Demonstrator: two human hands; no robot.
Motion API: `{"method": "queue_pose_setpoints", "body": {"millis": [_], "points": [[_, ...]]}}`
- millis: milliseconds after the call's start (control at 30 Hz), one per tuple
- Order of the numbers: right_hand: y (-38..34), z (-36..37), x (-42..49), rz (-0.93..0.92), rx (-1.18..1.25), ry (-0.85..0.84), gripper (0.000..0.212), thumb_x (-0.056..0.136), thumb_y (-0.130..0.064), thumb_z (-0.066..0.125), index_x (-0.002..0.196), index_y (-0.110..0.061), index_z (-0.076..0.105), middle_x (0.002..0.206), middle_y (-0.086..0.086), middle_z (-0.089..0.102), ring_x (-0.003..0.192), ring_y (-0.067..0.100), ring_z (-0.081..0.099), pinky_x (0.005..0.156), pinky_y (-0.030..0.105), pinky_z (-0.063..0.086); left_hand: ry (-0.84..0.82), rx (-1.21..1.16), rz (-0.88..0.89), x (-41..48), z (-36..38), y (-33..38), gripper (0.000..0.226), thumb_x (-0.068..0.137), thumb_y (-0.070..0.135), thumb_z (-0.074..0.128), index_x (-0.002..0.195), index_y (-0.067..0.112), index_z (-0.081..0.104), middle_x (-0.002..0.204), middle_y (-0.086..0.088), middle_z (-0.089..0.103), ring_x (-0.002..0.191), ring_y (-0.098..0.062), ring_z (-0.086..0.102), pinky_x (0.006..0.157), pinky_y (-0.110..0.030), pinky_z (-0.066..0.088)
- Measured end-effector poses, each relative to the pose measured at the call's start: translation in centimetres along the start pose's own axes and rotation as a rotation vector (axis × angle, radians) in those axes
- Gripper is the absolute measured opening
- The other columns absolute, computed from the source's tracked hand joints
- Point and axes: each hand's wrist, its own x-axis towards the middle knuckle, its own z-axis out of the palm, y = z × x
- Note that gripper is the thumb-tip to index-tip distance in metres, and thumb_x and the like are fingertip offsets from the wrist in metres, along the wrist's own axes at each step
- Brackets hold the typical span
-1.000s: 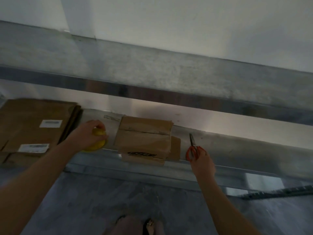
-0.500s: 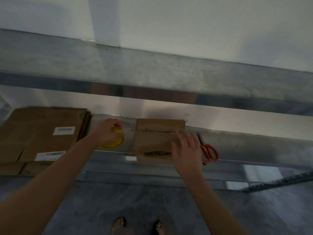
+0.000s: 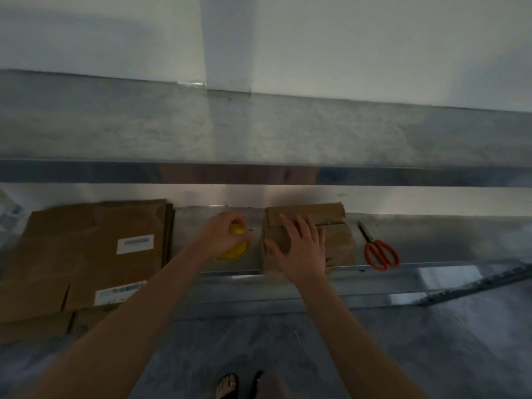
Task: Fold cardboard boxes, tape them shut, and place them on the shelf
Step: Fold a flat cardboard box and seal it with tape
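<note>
Dim metal shelf (image 3: 431, 234) against a white wall (image 3: 359, 38), floor (image 3: 431, 347) seemingly grey concrete.

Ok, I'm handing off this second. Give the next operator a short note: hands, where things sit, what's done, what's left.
Left hand grips the yellow tape roll on the lower shelf, left of the small box.
Right hand lies flat, fingers spread, on top of the small box; it holds nothing.
Red scissors lie on the shelf right of the box, untouched. The flat cardboard stack sits far left.
Done: this box is folded. Whether its seam is taped cannot be told.
Left: tape it if needed, shelve it, then fold the flat ones.
</note>
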Motion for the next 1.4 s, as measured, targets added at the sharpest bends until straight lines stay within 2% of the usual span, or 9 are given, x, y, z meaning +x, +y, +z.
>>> {"method": "queue_pose_setpoints", "body": {"millis": [167,300,467,600,800,967,1133,1267,1400], "points": [[-0.4,1.4,0.7,0.023,-0.03,0.075,0.056,0.086,-0.073,0.043,0.139,-0.055,0.04,0.153,0.0,0.035,0.147,0.03,0.017,0.118,0.059,0.007,-0.055,-0.126,-0.028,0.9,0.3,-0.6,0.022,0.08,0.049,0.069,0.096,0.038,0.059,0.105,0.013,0.057,0.095,-0.011,0.056,0.079,-0.03,0.048],[-0.4,2.6,0.9,0.032,-0.028,0.186,0.051,0.082,-0.071,0.051,0.131,-0.056,0.051,0.146,0.001,0.046,0.144,0.032,0.027,0.116,0.062,0.013,-0.039,-0.146,0.005,1.5,0.2,-0.8,0.005,0.085,0.037,0.065,0.083,0.037,0.061,0.098,0.016,0.059,0.095,-0.008,0.057,0.078,-0.025,0.043],[-1.5,2.3,2.0,0.17,0.092,0.221,0.043,0.081,-0.073,0.053,0.117,-0.053,0.062,0.14,-0.004,0.049,0.141,0.027,0.028,0.118,0.058,0.01,0.029,-0.172,0.002,1.8,1.0,-1.1,0.01,0.084,0.03,0.066,0.081,0.039,0.062,0.095,0.02,0.06,0.09,-0.001,0.056,0.078,-0.024,0.043],[-1.6,3.1,2.1,0.156,0.077,0.289,0.039,0.079,-0.068,0.058,0.113,-0.05,0.065,0.134,-0.003,0.053,0.138,0.028,0.033,0.116,0.06,0.015,0.05,-0.141,0.029,2.1,1.7,-1.6,0.016,0.083,0.028,0.067,0.078,0.041,0.061,0.093,0.021,0.061,0.09,-0.001,0.057,0.082,-0.027,0.046],[-1.0,3.0,2.1,0.128,0.068,0.297,0.035,0.08,-0.063,0.059,0.112,-0.049,0.064,0.131,-0.004,0.053,0.135,0.029,0.036,0.115,0.062,0.016,0.031,0.079,0.056,2.9,-1.1,-3.7,0.025,0.083,0.025,0.069,0.077,0.045,0.056,0.101,0.011,0.058,0.092,-0.012,0.057,0.086,-0.034,0.049],[-0.5,3.3,2.4,0.113,0.027,0.266,0.038,0.084,-0.068,0.051,0.116,-0.049,0.06,0.135,-0.003,0.05,0.138,0.029,0.033,0.114,0.063,0.015,0.029,0.11,0.08,1.9,-2.8,-5.2,0.007,0.087,0.026,0.068,0.092,0.025,0.063,0.102,0.01,0.055,0.091,-0.006,0.051,0.072,-0.007,0.033],[0.1,2.3,2.1,0.051,0.005,0.174,0.05,0.087,-0.072,0.039,0.128,-0.047,0.051,0.145,-0.001,0.043,0.142,0.03,0.026,0.116,0.063,0.01,-0.026,0.099,0.194,0.4,-1.4,-5.0,0.02,0.08,0.031,0.074,0.091,0.03,0.058,0.1,0.015,0.051,0.094,-0.008,0.053,0.082,-0.021,0.042],[0.6,1.1,1.0,-0.066,-0.038,0.085,0.064,0.087,-0.074,0.028,0.141,-0.043,0.043,0.152,0.001,0.035,0.147,0.033,0.018,0.118,0.063,0.004,-0.021,0.132,0.261,-0.9,-1.7,-4.0,0.023,0.079,0.034,0.074,0.095,0.027,0.059,0.102,0.017,0.047,0.094,-0.007,0.051,0.085,-0.023,0.043],[0.0,0.0,-0.3,-0.229,0.0,0.202,0.055,0.091,-0.058,0.043,0.135,-0.028,0.055,0.144,0.006,0.045,0.143,0.036,0.027,0.116,0.062,0.021,0.045,0.14,0.314,-2.1,-2.9,-3.3,0.025,0.08,0.035,0.074,0.099,0.027,0.06,0.112,0.012,0.049,0.1,-0.007,0.05,0.086,-0.021,0.042]]}}
